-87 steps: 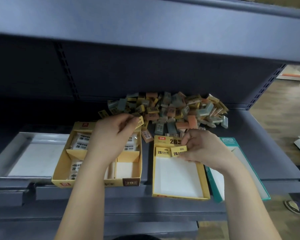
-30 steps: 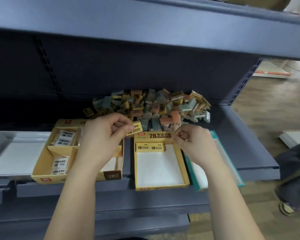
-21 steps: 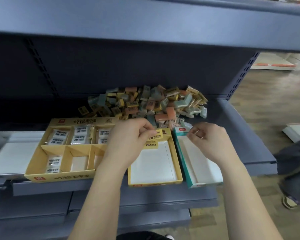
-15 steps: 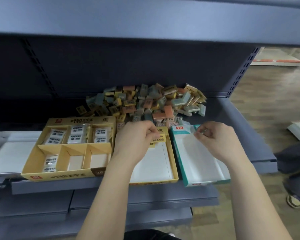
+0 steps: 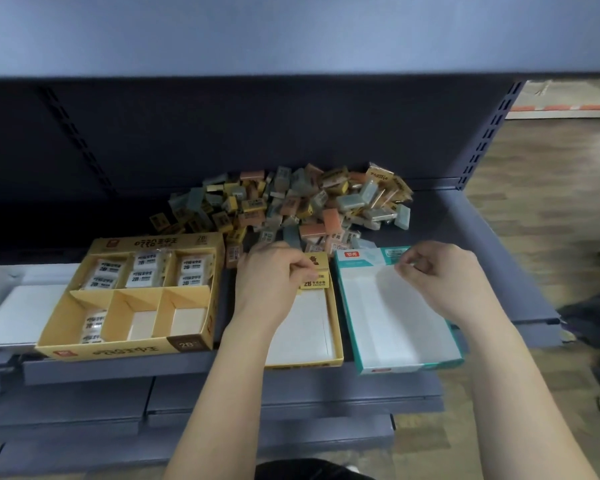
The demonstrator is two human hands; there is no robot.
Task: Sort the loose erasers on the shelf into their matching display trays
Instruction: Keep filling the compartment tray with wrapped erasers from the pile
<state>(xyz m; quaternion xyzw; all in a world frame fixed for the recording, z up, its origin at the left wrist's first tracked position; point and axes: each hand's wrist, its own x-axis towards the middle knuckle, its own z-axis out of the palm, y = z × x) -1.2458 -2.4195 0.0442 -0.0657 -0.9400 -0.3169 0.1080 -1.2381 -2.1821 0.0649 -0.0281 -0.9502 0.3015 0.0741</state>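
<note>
Sorting erasers on a shelf [image 5: 482, 244]: hazards and containers. The pile of loose erasers [image 5: 291, 202], heaped toward the back edge, touches the far ends of the trays, so a careless pull from it would likely roll strays into the wrong tray. All the trays reach the shelf's front edge, and a push on a near end might slide one off. The left hand [image 5: 274, 271], fingers curled, pinches a yellow eraser [image 5: 321, 270] at the far end of the plain yellow tray [image 5: 336, 327], just beside the yellow 2B erasers already lying there. Released crooked, it may break that row. The right hand [image 5: 437, 271] hovers with curled fingers over the far end of the teal tray [image 5: 352, 317]; whether it grips anything cannot be told. The rest of both trays shows white floor. The divided yellow tray [image 5: 125, 351], left of centre, holds white wrapped erasers [image 5: 146, 273] in its three far compartments and its near-left one, while the other two near compartments show bare floor. A grey tray [image 5: 0, 278] at the shelf's left edge shows a white floor
</note>
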